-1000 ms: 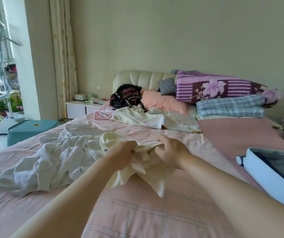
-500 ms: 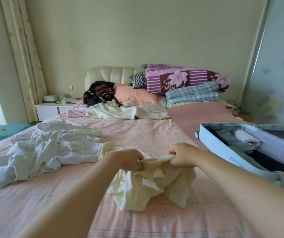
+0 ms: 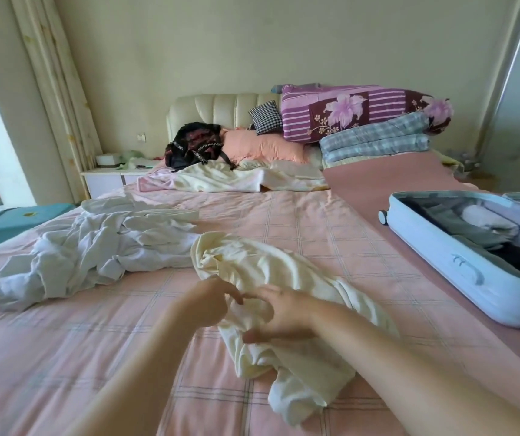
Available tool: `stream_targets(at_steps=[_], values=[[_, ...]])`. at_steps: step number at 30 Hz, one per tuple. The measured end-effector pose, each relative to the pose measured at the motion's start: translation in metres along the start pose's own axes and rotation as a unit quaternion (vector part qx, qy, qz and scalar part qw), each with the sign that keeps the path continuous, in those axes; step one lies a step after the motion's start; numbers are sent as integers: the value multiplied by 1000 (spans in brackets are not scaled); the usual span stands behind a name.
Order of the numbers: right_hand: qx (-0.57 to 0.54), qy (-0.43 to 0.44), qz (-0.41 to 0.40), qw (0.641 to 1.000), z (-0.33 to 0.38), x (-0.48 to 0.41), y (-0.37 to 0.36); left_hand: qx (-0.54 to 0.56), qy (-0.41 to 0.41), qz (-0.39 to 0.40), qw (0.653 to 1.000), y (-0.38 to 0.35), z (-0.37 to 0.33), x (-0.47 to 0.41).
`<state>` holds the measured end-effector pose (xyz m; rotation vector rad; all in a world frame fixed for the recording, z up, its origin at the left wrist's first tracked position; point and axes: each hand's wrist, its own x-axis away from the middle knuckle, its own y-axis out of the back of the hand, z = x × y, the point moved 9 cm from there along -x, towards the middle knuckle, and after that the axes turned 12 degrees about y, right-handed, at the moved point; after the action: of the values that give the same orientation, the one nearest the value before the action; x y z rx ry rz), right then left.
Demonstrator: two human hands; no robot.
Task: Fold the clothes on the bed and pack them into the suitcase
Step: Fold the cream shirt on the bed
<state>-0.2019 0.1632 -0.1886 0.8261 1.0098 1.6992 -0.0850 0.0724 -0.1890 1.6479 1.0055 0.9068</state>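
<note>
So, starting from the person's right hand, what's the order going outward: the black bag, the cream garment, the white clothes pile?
1. cream garment, held by the right hand, mid-bed.
2. white clothes pile, off to the left.
3. black bag, far end, by the headboard.

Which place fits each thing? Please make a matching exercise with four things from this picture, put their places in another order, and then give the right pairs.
Things:
1. cream garment
2. white pile
3. suitcase
4. black bag

Places:
A. open, on the right side of the bed
B. against the headboard
C. held by the left hand and right hand
D. crumpled on the bed's left side

Pairs: 1-C, 2-D, 3-A, 4-B
</note>
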Motion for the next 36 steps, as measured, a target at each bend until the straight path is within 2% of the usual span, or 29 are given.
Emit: stream_targets(at_steps=[2,3,6,9,12,14,16,18,20,21,22,24,25,26,27,29,30,33,36], values=[[101,-3,47,994,-2,-8,-25,-31,-17,69,997,-17,13,7],[111,-3,57,992,-4,-11,-30,-51,-30,86,995,-21,17,10],[69,7,13,998,1,-13,-13,-104,-77,42,991,-21,19,16],[51,2,-36,998,-6,-5,11,-31,-51,-8,998,-13,20,17],[-67,-19,-12,998,-14,15,15,2,-59,-15,998,-6,6,25],[-89,-50,7,995,-26,32,26,62,-71,10,995,-3,-9,32],[1,-108,-14,994,-49,48,50,122,-89,55,987,-3,-26,38],[169,-173,-80,967,-66,65,80,158,-106,71,979,4,-42,43],[294,-191,-103,931,-64,72,88,167,-105,19,980,17,-45,38],[301,-174,-111,931,-62,69,85,149,-94,-23,984,23,-42,32],[269,-133,-129,945,-54,62,80,120,-81,-57,988,26,-37,28],[117,-20,-168,979,-24,47,68,65,-61,-78,993,19,-24,20],[49,22,-163,985,-10,41,59,53,-72,-67,994,10,-20,14],[25,42,-131,990,0,35,47,41,-85,-53,994,1,-16,12],[52,39,-89,994,6,30,35,36,-90,-34,995,-8,-11,10],[173,9,-35,984,1,26,23,50,-80,-14,995,-15,-5,7],[203,1,-45,978,-6,24,26,65,-76,-30,995,-12,-2,4],[95,-22,-129,987,-28,26,50,92,-58,-94,990,7,3,-2],[58,-44,-226,971,-51,40,82,80,-57,-101,990,20,2,-1]])
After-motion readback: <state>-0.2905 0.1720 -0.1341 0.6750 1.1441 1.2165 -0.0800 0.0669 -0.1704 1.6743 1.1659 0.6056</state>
